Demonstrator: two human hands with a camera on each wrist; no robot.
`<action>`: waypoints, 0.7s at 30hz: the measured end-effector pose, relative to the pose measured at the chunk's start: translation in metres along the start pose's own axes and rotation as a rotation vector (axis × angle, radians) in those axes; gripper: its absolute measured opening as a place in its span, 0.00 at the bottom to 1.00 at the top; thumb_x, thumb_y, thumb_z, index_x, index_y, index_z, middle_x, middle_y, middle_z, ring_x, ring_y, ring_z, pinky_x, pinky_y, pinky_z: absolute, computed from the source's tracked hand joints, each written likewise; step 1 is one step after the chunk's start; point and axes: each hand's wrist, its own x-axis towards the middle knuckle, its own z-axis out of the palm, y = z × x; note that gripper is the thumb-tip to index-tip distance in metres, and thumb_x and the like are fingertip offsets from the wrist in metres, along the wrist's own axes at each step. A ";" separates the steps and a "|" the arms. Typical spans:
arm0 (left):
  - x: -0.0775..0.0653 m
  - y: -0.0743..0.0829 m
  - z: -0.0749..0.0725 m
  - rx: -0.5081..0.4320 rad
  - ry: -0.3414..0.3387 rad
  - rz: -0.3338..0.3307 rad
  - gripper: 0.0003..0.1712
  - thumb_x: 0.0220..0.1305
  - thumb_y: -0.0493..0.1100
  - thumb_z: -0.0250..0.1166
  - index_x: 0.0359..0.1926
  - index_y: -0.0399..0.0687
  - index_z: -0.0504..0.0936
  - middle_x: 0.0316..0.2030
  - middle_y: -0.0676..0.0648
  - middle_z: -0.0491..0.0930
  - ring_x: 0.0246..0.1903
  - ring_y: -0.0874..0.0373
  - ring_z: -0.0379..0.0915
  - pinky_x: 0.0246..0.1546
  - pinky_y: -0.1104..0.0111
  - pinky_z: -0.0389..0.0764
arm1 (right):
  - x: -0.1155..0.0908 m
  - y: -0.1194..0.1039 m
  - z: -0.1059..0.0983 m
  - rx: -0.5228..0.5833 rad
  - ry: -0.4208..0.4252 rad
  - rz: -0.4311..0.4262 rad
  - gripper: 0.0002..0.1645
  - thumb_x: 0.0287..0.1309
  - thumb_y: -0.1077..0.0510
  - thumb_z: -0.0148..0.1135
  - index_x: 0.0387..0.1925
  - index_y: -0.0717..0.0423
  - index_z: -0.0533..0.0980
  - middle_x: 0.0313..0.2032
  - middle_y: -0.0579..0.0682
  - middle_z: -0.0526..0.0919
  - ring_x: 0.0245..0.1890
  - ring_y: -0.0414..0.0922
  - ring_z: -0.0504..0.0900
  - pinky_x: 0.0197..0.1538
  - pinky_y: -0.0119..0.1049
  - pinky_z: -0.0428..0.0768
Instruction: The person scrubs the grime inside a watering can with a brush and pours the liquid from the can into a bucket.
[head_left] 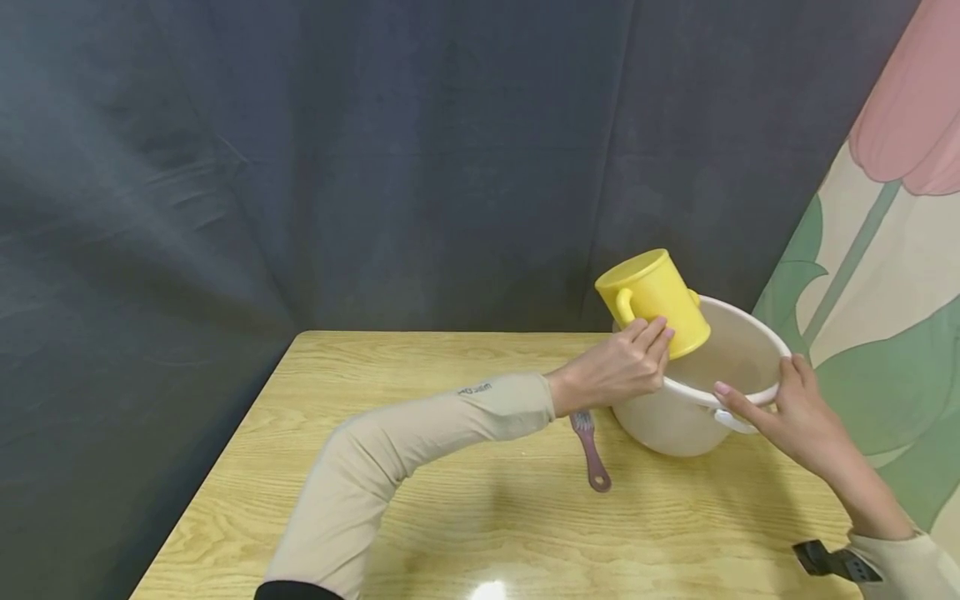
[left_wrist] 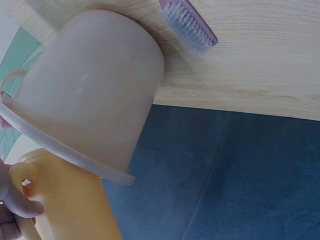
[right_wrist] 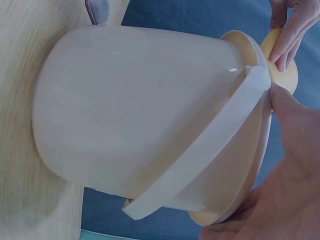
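Observation:
A yellow mug (head_left: 663,304) is tilted over the far-left rim of the white bucket (head_left: 667,425). My left hand (head_left: 626,362) grips the mug by its handle, the fingers curled round it in the left wrist view. The bucket stands upright on the table, its pale handle (right_wrist: 200,150) hanging down along the side. With my right hand (head_left: 806,417) I hold the bucket's rim at the right, thumb on the near side and fingers over the edge. The mug's contents and the bucket's bottom are hidden.
A scrubbing brush (head_left: 592,458) with a purple handle lies on the wooden table (head_left: 487,508), left of the bucket. Behind the table hangs a dark blue curtain (head_left: 450,167). A flower-patterned panel (head_left: 885,350) borders the right side.

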 end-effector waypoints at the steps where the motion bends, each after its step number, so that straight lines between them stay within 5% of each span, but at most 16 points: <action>1: 0.000 0.000 0.000 0.002 0.001 0.000 0.24 0.76 0.30 0.43 0.60 0.47 0.81 0.60 0.47 0.78 0.60 0.52 0.73 0.56 0.69 0.77 | 0.000 0.000 0.000 0.000 0.003 -0.002 0.57 0.65 0.43 0.62 0.64 0.89 0.46 0.57 0.82 0.54 0.43 0.72 0.68 0.33 0.68 0.74; 21: 0.001 -0.001 0.000 -0.026 -0.013 -0.016 0.23 0.77 0.31 0.44 0.59 0.47 0.82 0.60 0.48 0.78 0.60 0.53 0.73 0.55 0.69 0.77 | 0.000 -0.003 0.000 0.011 0.017 -0.013 0.55 0.65 0.45 0.62 0.64 0.89 0.47 0.57 0.82 0.54 0.42 0.73 0.68 0.34 0.69 0.74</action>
